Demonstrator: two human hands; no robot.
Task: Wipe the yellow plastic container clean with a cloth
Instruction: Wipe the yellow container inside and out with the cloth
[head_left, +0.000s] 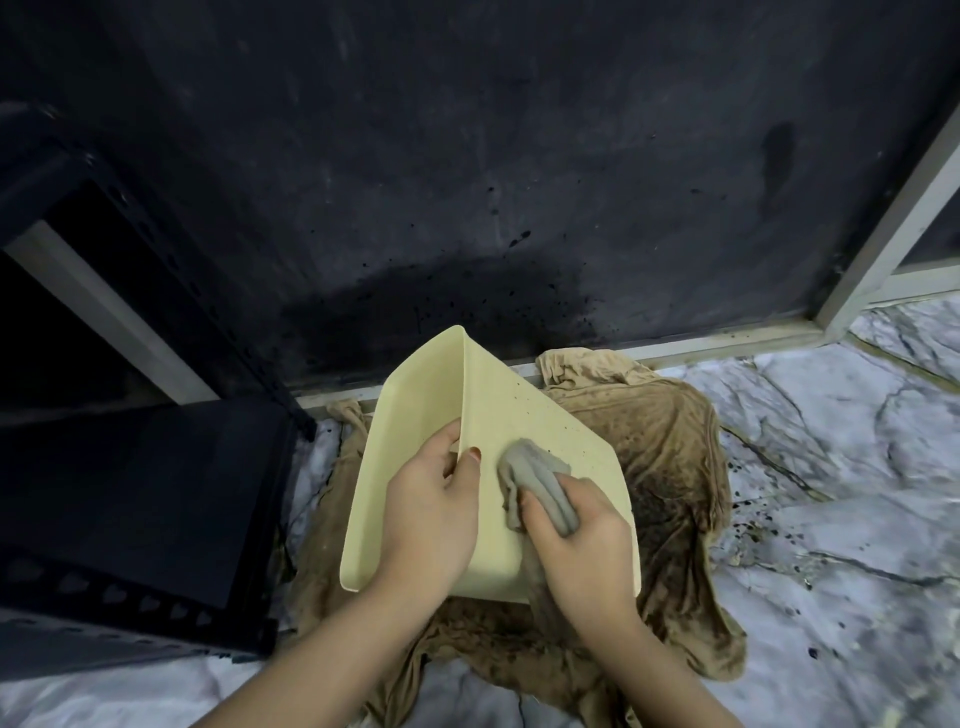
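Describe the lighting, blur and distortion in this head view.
Head view: dim, bluish light; the pale yellow plastic container is brightest, the black wall swallows detail. Wide-angle bending bows the grey metal frame. The marble floor smears at the edges; both hands look soft.

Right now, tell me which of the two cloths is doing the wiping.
The grey cloth, bunched in the right hand against the yellow container. The brown cloth just lies spread on the floor underneath.
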